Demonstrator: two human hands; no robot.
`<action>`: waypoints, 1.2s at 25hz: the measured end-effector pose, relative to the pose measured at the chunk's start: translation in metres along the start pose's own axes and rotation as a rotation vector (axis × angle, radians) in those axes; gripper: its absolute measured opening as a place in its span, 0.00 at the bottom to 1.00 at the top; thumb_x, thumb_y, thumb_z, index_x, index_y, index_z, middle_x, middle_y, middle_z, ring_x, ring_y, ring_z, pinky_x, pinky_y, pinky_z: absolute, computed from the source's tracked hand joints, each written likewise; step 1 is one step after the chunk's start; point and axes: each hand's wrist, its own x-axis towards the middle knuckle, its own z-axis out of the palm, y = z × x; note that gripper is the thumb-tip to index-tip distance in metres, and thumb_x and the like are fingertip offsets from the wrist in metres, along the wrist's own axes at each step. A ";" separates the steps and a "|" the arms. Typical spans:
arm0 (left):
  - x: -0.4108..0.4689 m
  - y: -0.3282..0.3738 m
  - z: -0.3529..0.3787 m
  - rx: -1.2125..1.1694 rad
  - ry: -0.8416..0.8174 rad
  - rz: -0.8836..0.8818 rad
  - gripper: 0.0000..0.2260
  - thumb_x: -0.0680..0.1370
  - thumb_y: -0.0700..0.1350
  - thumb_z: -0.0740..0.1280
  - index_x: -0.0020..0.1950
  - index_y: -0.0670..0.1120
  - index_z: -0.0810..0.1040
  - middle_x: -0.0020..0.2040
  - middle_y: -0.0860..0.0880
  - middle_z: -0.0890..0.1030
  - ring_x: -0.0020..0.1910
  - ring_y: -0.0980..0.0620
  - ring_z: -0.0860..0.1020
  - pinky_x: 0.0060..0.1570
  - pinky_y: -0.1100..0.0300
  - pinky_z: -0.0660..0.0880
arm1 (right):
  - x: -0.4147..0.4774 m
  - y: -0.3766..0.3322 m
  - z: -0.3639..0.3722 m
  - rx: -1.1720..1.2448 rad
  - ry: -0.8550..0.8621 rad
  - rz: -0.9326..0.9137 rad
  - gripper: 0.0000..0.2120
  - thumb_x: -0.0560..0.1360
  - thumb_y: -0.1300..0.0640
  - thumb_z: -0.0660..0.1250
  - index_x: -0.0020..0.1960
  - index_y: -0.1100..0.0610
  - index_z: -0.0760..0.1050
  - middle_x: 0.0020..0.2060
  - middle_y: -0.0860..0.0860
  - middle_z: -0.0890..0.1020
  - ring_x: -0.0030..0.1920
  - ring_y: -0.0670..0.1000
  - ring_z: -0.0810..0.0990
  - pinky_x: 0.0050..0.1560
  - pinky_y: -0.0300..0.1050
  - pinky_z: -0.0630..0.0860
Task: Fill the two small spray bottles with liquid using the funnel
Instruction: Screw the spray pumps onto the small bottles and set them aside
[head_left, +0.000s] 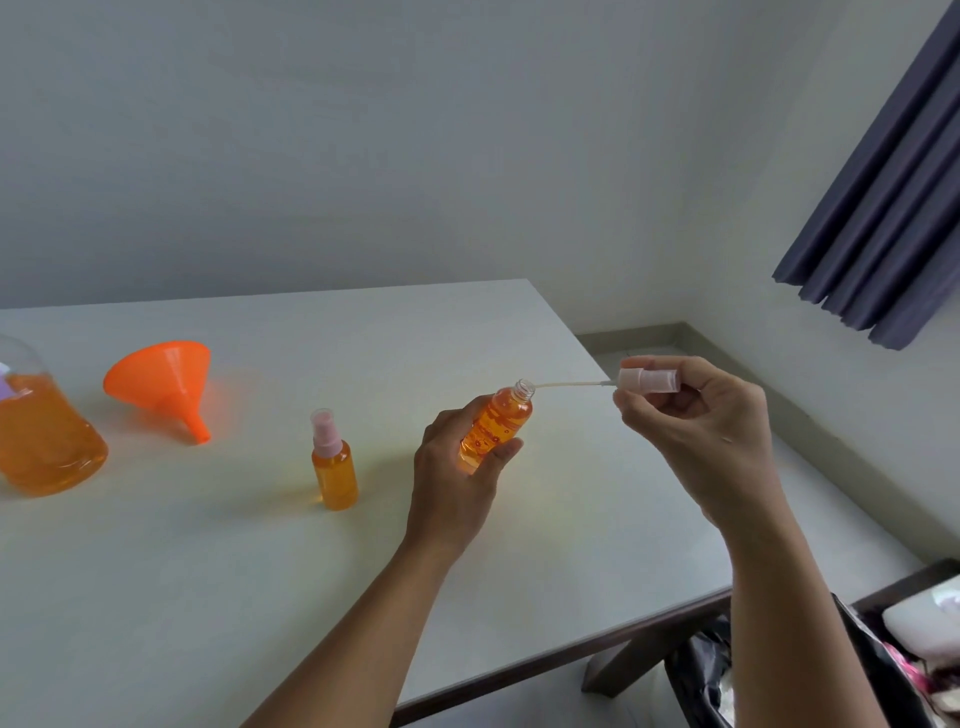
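1. Head view, nearest: left hand (457, 467) wraps the body of an uncapped spray bottle (496, 423), full of orange liquid, tilted with its open neck toward the table's right edge, held above the table (208, 571).
2. Right hand (691, 415) pinches the pink spray pump head (648, 380) between thumb and fingers; its thin dip tube (569, 385) points at the bottle's neck, tip at the mouth.
3. Handling, as judged: bottle light, smooth, possibly slippery if wet, so grip mid-body; tube thin and bendable, so guide by the stiff head.
4. Second spray bottle (334, 467) stands capped and filled near the table's middle.
5. Farther left: orange funnel (166, 384) lies on its side; beside it, at the left edge, a large jug (41, 431) of orange liquid.
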 end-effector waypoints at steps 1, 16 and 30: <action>0.000 -0.001 0.000 0.011 -0.009 0.006 0.17 0.74 0.57 0.71 0.62 0.63 0.74 0.51 0.62 0.77 0.52 0.60 0.75 0.46 0.78 0.68 | 0.000 -0.002 0.002 -0.017 -0.025 -0.001 0.14 0.71 0.64 0.78 0.46 0.45 0.86 0.43 0.62 0.84 0.37 0.58 0.80 0.46 0.51 0.83; -0.002 0.001 0.003 0.122 -0.150 0.093 0.20 0.76 0.52 0.71 0.68 0.60 0.74 0.57 0.58 0.76 0.57 0.59 0.69 0.48 0.79 0.64 | 0.015 0.012 0.030 -0.419 -0.271 0.000 0.12 0.73 0.64 0.78 0.48 0.48 0.85 0.41 0.43 0.84 0.40 0.40 0.81 0.33 0.33 0.78; -0.002 -0.001 0.004 0.096 -0.113 0.073 0.20 0.76 0.50 0.72 0.68 0.58 0.75 0.55 0.57 0.76 0.55 0.59 0.71 0.49 0.79 0.64 | 0.009 0.008 0.038 -0.277 -0.218 0.010 0.16 0.73 0.53 0.78 0.60 0.51 0.83 0.45 0.45 0.87 0.48 0.45 0.86 0.52 0.47 0.84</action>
